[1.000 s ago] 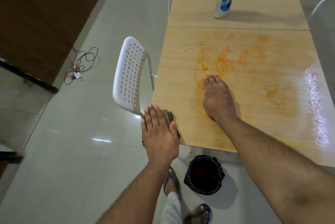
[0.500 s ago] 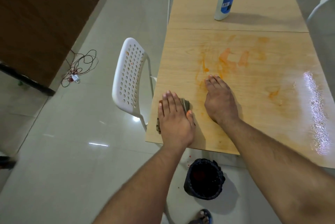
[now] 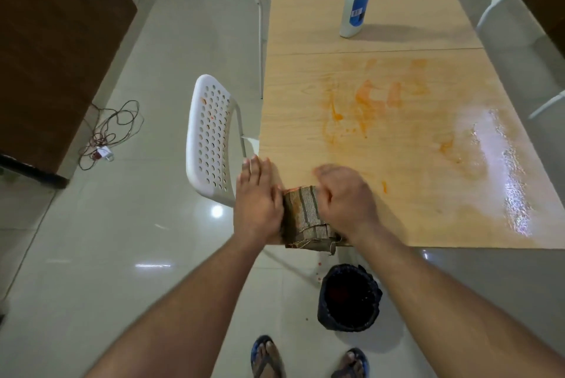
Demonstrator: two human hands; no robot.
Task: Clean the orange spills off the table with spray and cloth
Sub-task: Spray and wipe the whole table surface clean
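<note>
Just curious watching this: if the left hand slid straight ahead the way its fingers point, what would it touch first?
The left hand points up the table's left edge. That strip looks bare. The orange spills and spray bottle lie off to its right, though depth is hard to judge.

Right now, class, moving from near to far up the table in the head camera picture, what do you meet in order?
Folded brown striped cloth at the near edge → small orange drop → large orange smeared spill → seam between the wooden tabletops → white spray bottle with blue label.
</note>
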